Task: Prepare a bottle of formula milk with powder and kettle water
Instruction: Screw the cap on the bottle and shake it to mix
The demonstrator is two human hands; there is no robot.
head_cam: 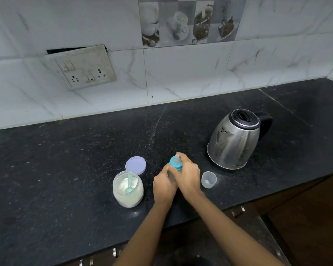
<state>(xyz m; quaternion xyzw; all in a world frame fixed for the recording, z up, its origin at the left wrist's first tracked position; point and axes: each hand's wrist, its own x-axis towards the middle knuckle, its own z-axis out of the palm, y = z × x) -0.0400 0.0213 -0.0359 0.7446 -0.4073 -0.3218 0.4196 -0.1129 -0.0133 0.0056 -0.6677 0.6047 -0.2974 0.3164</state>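
Note:
A baby bottle [176, 163] with a blue collar and clear teat stands on the black counter [65, 169]. My left hand [164, 184] wraps the bottle's body, which is mostly hidden. My right hand [187, 174] grips the blue collar from the right. To the left stands an open jar of white powder [128, 190] with a green scoop [129, 184] inside. Its purple lid [136, 165] lies just behind it. A steel kettle [235, 140] with a black lid and handle stands at the right rear.
A clear bottle cap [208, 179] rests open side up just right of my right hand. A wall socket plate [81, 69] hangs loose on the tiled wall. The counter's front edge runs over dark cabinets [306, 217] at the lower right.

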